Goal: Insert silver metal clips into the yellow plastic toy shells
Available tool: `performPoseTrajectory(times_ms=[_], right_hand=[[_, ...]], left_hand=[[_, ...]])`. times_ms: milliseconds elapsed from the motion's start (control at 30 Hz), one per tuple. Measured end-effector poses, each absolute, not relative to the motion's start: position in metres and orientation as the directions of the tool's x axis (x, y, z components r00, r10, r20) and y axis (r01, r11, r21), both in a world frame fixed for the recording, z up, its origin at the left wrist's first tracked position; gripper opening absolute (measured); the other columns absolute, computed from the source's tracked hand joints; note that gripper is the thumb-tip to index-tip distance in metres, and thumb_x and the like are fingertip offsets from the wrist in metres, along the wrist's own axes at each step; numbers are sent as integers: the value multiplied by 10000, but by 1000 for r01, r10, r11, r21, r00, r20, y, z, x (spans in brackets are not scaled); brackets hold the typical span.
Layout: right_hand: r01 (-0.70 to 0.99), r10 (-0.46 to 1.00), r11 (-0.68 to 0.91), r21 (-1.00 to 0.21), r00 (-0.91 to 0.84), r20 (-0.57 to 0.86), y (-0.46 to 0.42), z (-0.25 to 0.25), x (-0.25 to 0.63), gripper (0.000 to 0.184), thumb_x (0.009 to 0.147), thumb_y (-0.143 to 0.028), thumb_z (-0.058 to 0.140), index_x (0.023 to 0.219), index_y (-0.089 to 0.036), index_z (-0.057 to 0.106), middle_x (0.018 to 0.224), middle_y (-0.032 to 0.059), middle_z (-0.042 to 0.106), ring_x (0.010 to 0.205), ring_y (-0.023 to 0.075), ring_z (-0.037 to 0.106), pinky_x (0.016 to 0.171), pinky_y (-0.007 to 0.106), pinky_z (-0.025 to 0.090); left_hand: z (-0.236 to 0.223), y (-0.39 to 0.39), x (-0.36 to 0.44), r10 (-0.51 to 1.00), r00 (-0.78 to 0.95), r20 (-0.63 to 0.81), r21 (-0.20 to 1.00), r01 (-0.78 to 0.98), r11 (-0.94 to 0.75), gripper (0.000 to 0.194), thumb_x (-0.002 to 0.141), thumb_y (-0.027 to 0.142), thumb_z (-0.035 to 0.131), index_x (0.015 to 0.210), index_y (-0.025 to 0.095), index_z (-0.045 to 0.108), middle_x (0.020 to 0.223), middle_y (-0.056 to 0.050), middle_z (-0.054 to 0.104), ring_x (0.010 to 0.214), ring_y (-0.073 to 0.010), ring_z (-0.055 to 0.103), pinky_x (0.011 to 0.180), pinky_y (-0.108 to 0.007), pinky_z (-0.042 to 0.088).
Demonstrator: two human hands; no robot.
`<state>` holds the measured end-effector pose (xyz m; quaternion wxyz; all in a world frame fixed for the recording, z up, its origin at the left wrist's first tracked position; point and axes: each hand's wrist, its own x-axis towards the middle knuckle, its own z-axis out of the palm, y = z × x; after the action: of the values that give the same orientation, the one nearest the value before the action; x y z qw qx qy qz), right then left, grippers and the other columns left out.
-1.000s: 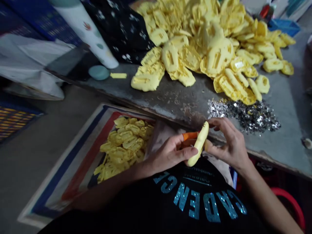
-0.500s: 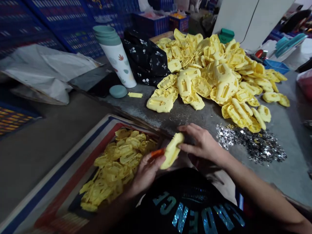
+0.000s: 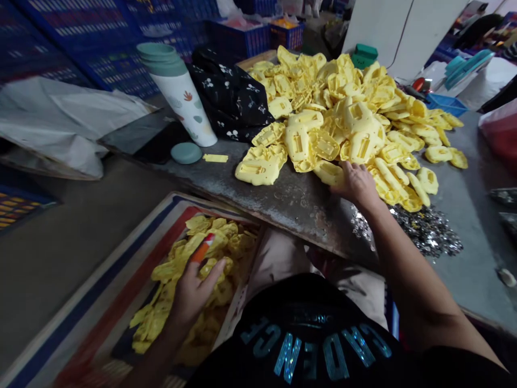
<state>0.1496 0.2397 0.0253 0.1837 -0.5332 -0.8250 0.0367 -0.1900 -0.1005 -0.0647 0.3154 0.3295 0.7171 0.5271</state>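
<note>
A big heap of yellow plastic parts (image 3: pixel 347 108) covers the grey table (image 3: pixel 283 199). My right hand (image 3: pixel 355 182) reaches to the heap's near edge, and its fingers curl onto one yellow part (image 3: pixel 328 171). My left hand (image 3: pixel 193 288) hovers low over a box (image 3: pixel 121 280) to my left, which holds more yellow parts (image 3: pixel 210 237). An orange-handled tool (image 3: pixel 202 250) sticks out between its thumb and fingers.
A pile of shiny metal scraps (image 3: pixel 424 231) lies right of my right arm. A white tumbler (image 3: pixel 180 97), its teal lid (image 3: pixel 186 153), a dark flat device (image 3: pixel 141 137) and a black patterned cloth (image 3: pixel 230 97) stand at the table's left. Blue crates (image 3: pixel 100 48) stand behind.
The yellow part that both hands held has left them. My left hand dropped to the box with the orange tool, and my right hand reached forward to the heap.
</note>
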Motion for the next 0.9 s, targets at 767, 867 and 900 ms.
performPoseTrajectory(times_ms=[767,867,900], right_hand=[[13,962,89,-996,-261,83,-34,-4,255,564,1008,-600,917,1355,-292,595,1053,-7,806,907,195,778,792,353,640],[177,933,277,-944,-283,221,-29,6,280,301,1077,-496,868,1248,-289,733,1099,13,852,958,204,807,831,365,639],[284,923,356,-890,-255,288,-25,10,294,170,1110,-438,831,1177,-292,777,1087,14,860,975,212,810,871,383,633]], left_hand=[[21,-2,40,904,378,-201,867,-362,344,582,908,396,1031,1459,318,860,1457,-93,876,1349,-304,844,1035,-313,728],[22,-2,37,851,409,-328,811,-339,476,570,927,400,990,1473,314,849,1468,-108,871,1283,-344,873,916,-346,770],[22,-1,34,813,438,-385,771,-331,544,550,948,428,959,1473,311,845,1462,-121,873,1251,-365,883,870,-378,784]])
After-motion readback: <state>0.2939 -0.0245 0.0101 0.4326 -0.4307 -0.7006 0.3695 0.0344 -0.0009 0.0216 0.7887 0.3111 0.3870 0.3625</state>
